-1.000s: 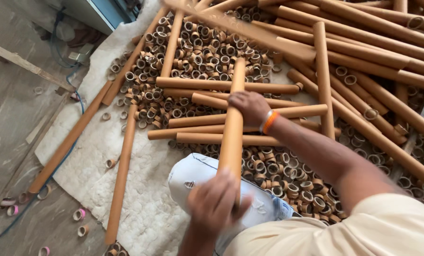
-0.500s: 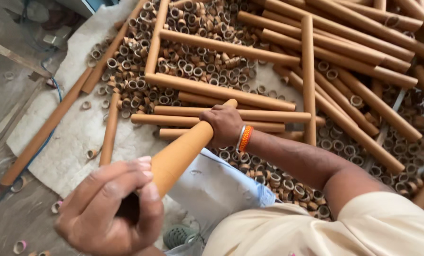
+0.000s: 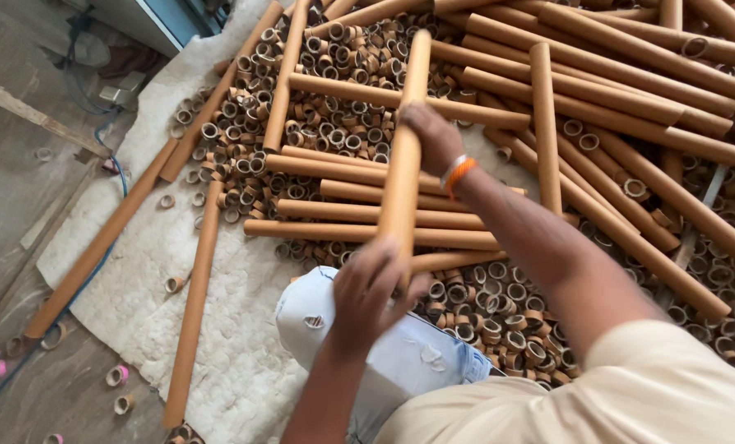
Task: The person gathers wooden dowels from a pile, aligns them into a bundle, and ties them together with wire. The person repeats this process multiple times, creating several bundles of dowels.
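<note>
I hold one long brown cardboard tube [image 3: 406, 140] lifted over the pile, pointing away from me. My left hand [image 3: 367, 292] grips its near end just above my knee in light jeans [image 3: 400, 362]. My right hand [image 3: 429, 136], with an orange band and bangle on the wrist, is wrapped around the tube's middle. Under it lie more long tubes [image 3: 367, 215] crosswise on a heap of short cut cardboard rings [image 3: 499, 308].
Many long tubes [image 3: 614, 74] are stacked at the upper right. A whitish cloth [image 3: 219, 329] covers the floor on the left, with two tubes [image 3: 194, 304] lying on it. Loose rings, some pink [image 3: 116, 376], lie on the bare floor beside a blue cable [image 3: 116, 164].
The tube's near end was raised toward the camera half a second ago. It is now lowered and pointing away again, with my left hand back down near my knee.
</note>
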